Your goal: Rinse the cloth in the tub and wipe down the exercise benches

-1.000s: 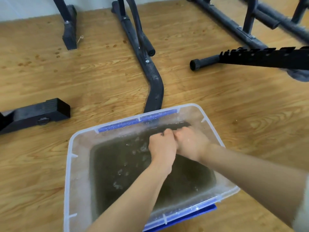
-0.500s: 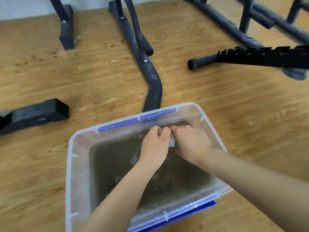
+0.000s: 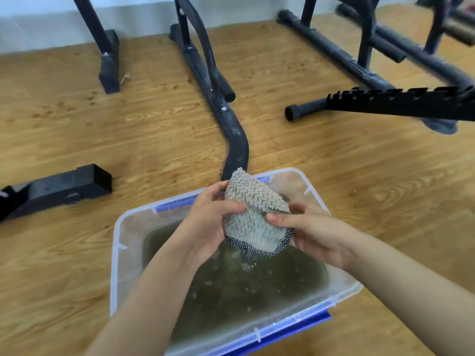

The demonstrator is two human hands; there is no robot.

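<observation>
A grey textured cloth (image 3: 253, 214) with a dark dotted hem hangs dripping above the tub. My left hand (image 3: 209, 222) grips its left side, fingers curled round the edge. My right hand (image 3: 308, 232) pinches its right side, thumb on the front. Below sits the clear plastic tub (image 3: 117, 253) with blue handles, holding murky brownish water with bubbles. Black bench frames stand beyond it: a curved leg (image 3: 231, 140) runs up to the tub's far rim, and a notched black bar (image 3: 401, 104) juts in from the right.
The wooden floor (image 3: 372, 201) spreads all around the tub. A black square foot (image 3: 59, 188) lies at the left. More black tubular frames (image 3: 334, 50) and an upright post foot (image 3: 109, 65) stand near the white wall at the back.
Both hands have lifted the cloth out of the water and spread it apart; earlier it was bunched between them under the surface. Water now drips from it.
</observation>
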